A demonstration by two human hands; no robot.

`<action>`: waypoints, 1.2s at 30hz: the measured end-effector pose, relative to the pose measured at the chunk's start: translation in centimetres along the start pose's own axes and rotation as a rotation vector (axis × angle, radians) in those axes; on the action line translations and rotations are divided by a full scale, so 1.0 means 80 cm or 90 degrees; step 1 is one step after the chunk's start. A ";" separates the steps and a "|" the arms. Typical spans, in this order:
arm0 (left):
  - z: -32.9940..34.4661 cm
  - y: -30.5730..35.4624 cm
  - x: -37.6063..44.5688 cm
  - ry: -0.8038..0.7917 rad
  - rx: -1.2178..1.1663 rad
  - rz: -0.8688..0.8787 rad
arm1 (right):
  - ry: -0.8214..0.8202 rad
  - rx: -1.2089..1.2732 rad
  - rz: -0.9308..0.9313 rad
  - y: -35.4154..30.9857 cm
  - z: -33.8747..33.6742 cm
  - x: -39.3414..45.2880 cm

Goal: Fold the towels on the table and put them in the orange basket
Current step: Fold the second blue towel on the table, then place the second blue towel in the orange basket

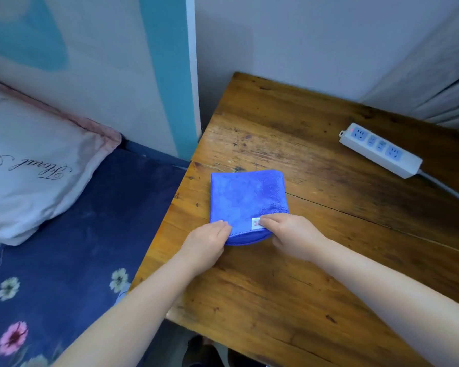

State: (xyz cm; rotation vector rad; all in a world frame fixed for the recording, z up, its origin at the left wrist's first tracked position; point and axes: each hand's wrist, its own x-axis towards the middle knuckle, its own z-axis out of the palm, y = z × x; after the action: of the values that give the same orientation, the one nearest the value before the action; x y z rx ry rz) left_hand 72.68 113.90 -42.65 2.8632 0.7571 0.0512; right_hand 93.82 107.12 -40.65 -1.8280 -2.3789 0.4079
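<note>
A blue towel (245, 200) lies on the wooden surface (302, 274), folded into a small square with several layers. Both hands hold its near edge. The left hand (206, 243) takes the near left corner: its fingers are curled over the top of the cloth and the thumb side goes under the edge, so the grip is narrow and holds the towel. The right hand (292, 234) takes the near right corner in the same way, with its fingertips (263, 221) pressing on the cloth just beside a small white label (256, 224); this grip is also narrow and holds the towel. Between the two grips the near edge bends down in a soft curve, and there the folded layers can be seen. Beyond the grips, the rest of the towel lies flat on the surface, near its left edge.

Far beyond the right grip and to its right side, a white power strip (380, 149) rests on the surface, well apart from the towel. One small red light shines at its far end, and its cable (445, 185) leaves from the near end.

To the left of the left grip, beside the surface, there is a bed with a dark blue flowered sheet (72, 234). A white pillow (29, 165) with black script letters lies on it, near the wall.
</note>
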 end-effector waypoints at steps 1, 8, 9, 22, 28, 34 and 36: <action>-0.008 -0.004 -0.002 -0.015 -0.012 0.009 | -0.013 -0.026 -0.012 -0.002 -0.004 -0.003; -0.072 -0.018 -0.052 -0.285 -0.117 -0.138 | -0.086 -0.095 -0.067 -0.061 0.009 -0.008; -0.080 -0.022 -0.071 -0.282 -0.121 -0.152 | -0.092 -0.104 -0.088 -0.075 0.010 -0.001; -0.154 -0.045 -0.434 -0.278 -0.085 -0.420 | -0.332 -0.101 -0.291 -0.403 -0.007 0.104; -0.210 -0.067 -0.579 -0.243 -0.054 -0.529 | -0.376 -0.060 -0.398 -0.568 -0.001 0.140; -0.222 -0.109 -0.691 -0.167 -0.063 -0.665 | -0.365 -0.085 -0.484 -0.694 0.005 0.196; -0.228 -0.129 -0.721 -0.148 -0.042 -0.708 | -0.361 -0.083 -0.505 -0.732 0.012 0.223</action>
State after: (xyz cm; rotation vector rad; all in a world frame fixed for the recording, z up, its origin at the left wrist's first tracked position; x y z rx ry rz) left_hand 16.04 97.22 -25.87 1.9501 2.0520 -0.3765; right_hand 34.35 110.22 -26.49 -0.6947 -3.2898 0.7369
